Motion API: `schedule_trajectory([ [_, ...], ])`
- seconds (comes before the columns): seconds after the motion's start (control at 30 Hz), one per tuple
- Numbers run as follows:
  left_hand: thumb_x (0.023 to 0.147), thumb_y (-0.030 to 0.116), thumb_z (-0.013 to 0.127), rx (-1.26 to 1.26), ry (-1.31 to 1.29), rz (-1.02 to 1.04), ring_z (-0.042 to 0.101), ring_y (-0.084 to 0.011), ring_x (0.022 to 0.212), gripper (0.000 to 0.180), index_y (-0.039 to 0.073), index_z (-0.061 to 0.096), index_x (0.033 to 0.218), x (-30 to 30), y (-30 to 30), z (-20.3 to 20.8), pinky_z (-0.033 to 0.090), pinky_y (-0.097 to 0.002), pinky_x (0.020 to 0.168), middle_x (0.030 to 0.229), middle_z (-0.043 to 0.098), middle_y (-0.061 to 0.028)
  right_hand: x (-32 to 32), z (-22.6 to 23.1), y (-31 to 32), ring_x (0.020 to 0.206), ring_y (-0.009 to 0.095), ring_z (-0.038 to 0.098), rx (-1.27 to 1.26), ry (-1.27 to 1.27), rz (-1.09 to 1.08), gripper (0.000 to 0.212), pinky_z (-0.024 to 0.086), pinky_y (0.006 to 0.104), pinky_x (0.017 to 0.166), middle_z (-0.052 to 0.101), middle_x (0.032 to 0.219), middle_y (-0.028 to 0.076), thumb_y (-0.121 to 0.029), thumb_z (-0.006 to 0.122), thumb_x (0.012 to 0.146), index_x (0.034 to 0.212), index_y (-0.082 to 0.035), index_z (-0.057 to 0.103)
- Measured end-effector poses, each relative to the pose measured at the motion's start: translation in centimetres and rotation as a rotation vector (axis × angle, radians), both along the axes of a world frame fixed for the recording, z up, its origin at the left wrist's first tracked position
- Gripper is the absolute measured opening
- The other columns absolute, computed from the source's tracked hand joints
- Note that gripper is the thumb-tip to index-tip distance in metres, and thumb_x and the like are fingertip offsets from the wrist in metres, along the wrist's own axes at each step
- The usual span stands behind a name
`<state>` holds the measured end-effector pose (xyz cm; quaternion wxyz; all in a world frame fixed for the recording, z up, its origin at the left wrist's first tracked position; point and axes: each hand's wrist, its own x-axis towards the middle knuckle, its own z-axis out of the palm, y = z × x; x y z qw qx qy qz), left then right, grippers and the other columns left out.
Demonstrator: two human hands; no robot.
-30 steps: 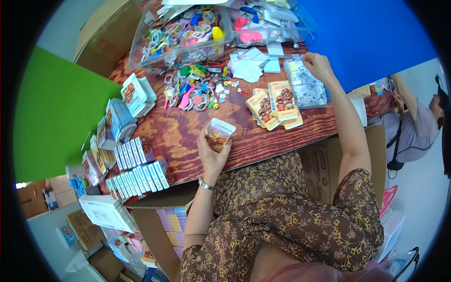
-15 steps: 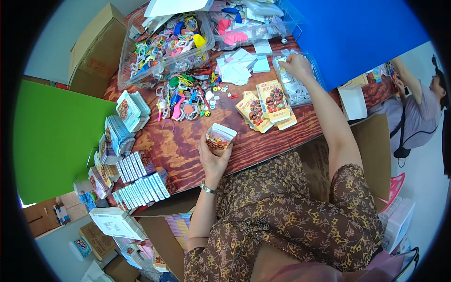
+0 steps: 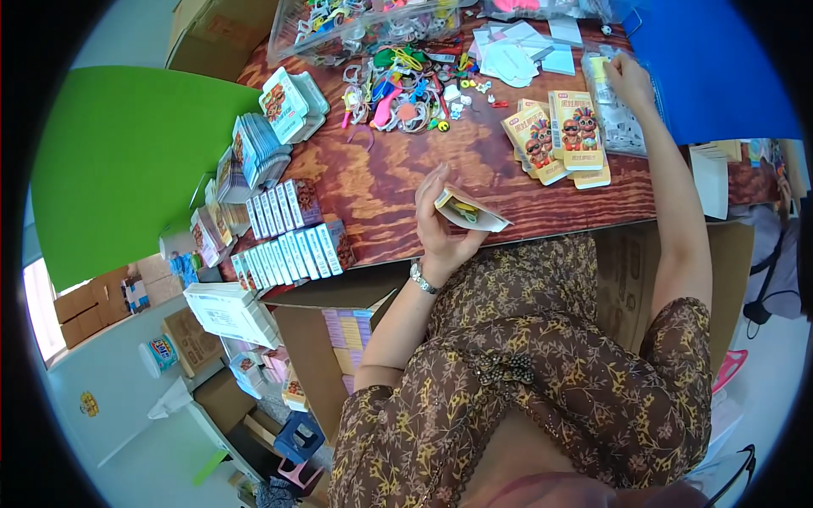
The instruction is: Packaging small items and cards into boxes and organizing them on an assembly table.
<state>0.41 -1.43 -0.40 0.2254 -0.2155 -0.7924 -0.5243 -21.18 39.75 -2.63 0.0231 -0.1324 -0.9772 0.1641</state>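
Observation:
My left hand (image 3: 442,239) is wrapped round a small card box (image 3: 487,220), its open top tilted so that yellow and green pieces show inside. My right hand (image 3: 631,83) reaches over a clear plastic tray (image 3: 625,140) of small silvery packets, fingers curled together; what they pinch is hidden. Beside those fingers is a pale yellow piece (image 3: 600,69). Between my hands lie flat yellow cartons (image 3: 581,131) printed with cartoon figures, overlapping on the wood-grained table (image 3: 398,199).
Colourful hair ties and trinkets (image 3: 402,93) are heaped beyond my left hand, before a clear bin (image 3: 373,34). White cards (image 3: 512,55) lie to their right. Rows of small boxes (image 3: 292,254) and card stacks (image 3: 284,110) line the left edge. A blue panel (image 3: 720,68) stands right.
The view has shifted, so the table sits higher and further right. My left hand has tipped the box, showing its contents. My right hand stays over the packet tray.

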Motion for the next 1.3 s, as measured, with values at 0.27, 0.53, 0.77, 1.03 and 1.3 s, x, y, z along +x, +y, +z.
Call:
schedule_trajectory([
  [0.27,0.072,0.016,0.093,-0.036,0.069,-0.013,0.063,-0.0204,0.099,0.101,0.005,0.028,0.149,0.3,-0.2,0.4,0.053,-0.0365,0.089,0.146,0.045,-0.0198,0.8,0.7,0.0,0.092,0.032,0.071,-0.022,0.147,0.014,0.027,0.054,0.0425,0.079,0.074,0.096,0.012,-0.032,0.066,0.094,0.11,-0.01,0.067],
  [0.53,0.069,0.014,0.093,-0.11,0.122,0.032,0.064,-0.0225,0.098,0.1,0.003,0.032,0.148,0.2,0.1,1.9,0.051,-0.0371,0.09,0.145,0.049,-0.0214,1.2,1.9,1.3,0.092,0.025,0.072,-0.018,0.174,0.134,0.028,0.054,0.0359,0.082,0.075,0.101,0.011,-0.03,0.064,0.097,0.114,-0.008,0.068],
  [0.77,0.068,0.012,0.094,-0.104,0.09,0.0,0.065,-0.0237,0.099,0.099,0.002,0.035,0.147,0.6,-0.3,1.7,0.052,-0.0366,0.089,0.145,0.05,-0.022,1.6,1.9,1.4,0.079,0.019,0.069,-0.059,0.2,0.129,0.027,0.052,0.0325,0.074,0.073,0.09,0.008,-0.03,0.063,0.098,0.113,-0.008,0.067],
  [1.03,0.069,0.013,0.093,-0.055,0.065,0.006,0.066,-0.0237,0.101,0.098,0.0,0.035,0.147,1.1,-0.1,2.0,0.056,-0.0363,0.088,0.144,0.051,-0.0231,1.8,2.5,1.1,0.076,0.017,0.067,-0.091,0.184,0.134,0.027,0.051,0.033,0.071,0.072,0.087,0.007,-0.03,0.063,0.098,0.114,-0.01,0.067],
  [1.3,0.073,0.017,0.092,-0.006,0.057,-0.056,0.066,-0.0245,0.101,0.095,-0.001,0.034,0.146,0.9,-0.1,2.4,0.057,-0.0387,0.089,0.142,0.051,-0.0221,2.1,3.1,2.7,0.081,0.015,0.066,-0.16,0.321,0.249,0.025,0.053,0.0316,0.076,0.072,0.092,0.009,-0.028,0.063,0.1,0.109,-0.005,0.066],
])
